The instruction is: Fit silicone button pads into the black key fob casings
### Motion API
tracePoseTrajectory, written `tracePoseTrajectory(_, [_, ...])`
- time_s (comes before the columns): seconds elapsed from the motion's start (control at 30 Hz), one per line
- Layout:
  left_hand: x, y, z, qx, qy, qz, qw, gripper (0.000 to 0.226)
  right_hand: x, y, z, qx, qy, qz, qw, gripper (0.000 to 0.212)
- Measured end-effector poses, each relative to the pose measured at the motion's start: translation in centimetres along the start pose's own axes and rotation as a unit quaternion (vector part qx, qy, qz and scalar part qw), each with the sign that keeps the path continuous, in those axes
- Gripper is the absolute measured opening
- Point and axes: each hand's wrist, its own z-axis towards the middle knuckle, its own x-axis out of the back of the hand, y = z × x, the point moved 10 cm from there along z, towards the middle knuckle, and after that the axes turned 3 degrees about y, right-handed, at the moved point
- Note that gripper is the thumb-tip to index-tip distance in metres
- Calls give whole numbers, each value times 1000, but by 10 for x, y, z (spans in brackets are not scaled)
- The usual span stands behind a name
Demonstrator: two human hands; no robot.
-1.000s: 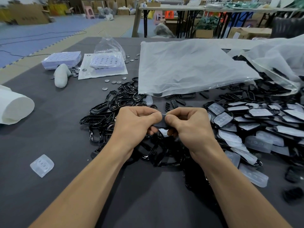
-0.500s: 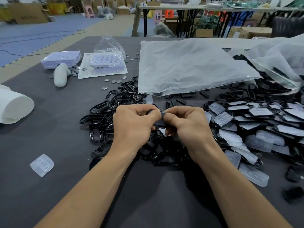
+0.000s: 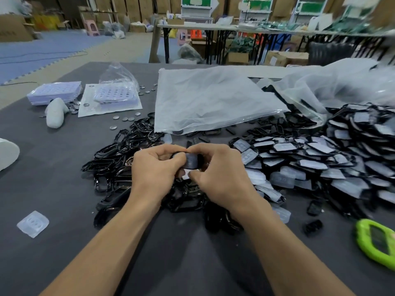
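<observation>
The dark worktop (image 3: 53,178) carries a heap of pad-fitted casings (image 3: 320,163) at 3 o'clock and empty black casings (image 3: 119,150) at 9 o'clock. At centre, the left hand (image 3: 156,167) and right hand (image 3: 222,174) meet, the curled fingers of both pinching one black casing (image 3: 192,161) with a greyish pad showing in it.

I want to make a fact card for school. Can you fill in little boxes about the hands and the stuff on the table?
left hand: grips the black key fob casing
right hand: grips the same casing's other end
left of hands: pile of empty black casings
right of hands: pile of casings with pads
near left: loose silicone button pad on the grey table
far side: clear plastic bag, coin cells
</observation>
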Motion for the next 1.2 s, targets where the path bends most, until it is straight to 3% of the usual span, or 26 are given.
tracePoseTrajectory(0.13, [-43, -3, -15, 48, -69, -7, 996, 8, 43, 25, -6, -52, -21, -65, 996, 36])
tracePoseTrajectory(0.2, [-62, 2, -18, 46, -90, -6, 995, 14, 76, 44, -3, -84, -25, -115, 989, 37])
tracePoseTrajectory(0.37, [-86, 0, -13, 42, -80, 16, 996, 14, 171, 91, 16, -167, -3, -258, 952, 39])
tracePoseTrajectory(0.47, [-93, -4, -9, 30, -57, 50, 997, 18, 192, 113, 23, -197, -64, -296, 933, 62])
tracePoseTrajectory(0.53, [-93, -5, -6, 12, -53, 102, 993, 16, 195, 118, 30, -191, -81, -265, 942, 72])
tracePoseTrajectory(0.63, [-88, 1, 3, -48, -51, 208, 976, 29, 196, 116, 48, -163, -35, -209, 963, 52])
tracePoseTrajectory(0.73, [-74, 12, 15, -115, -28, 337, 934, 39, 182, 117, 73, -153, -12, -231, 961, 32])
tracePoseTrajectory(0.9, [-45, -7, 26, -87, -31, 494, 865, 39, 126, 138, 118, -123, -98, -371, 915, 29])
tracePoseTrajectory(1.0, [-39, -11, 27, -75, -36, 483, 872, 26, 102, 159, 138, -118, -123, -413, 894, 19])
tracePoseTrajectory(1.13, [-34, -9, 31, -67, -11, 464, 883, 10, 97, 160, 160, -110, -54, -411, 904, 11])
tracePoseTrajectory(1.2, [-33, -8, 32, -64, -3, 455, 888, 12, 87, 157, 164, -106, -70, -419, 899, 3])
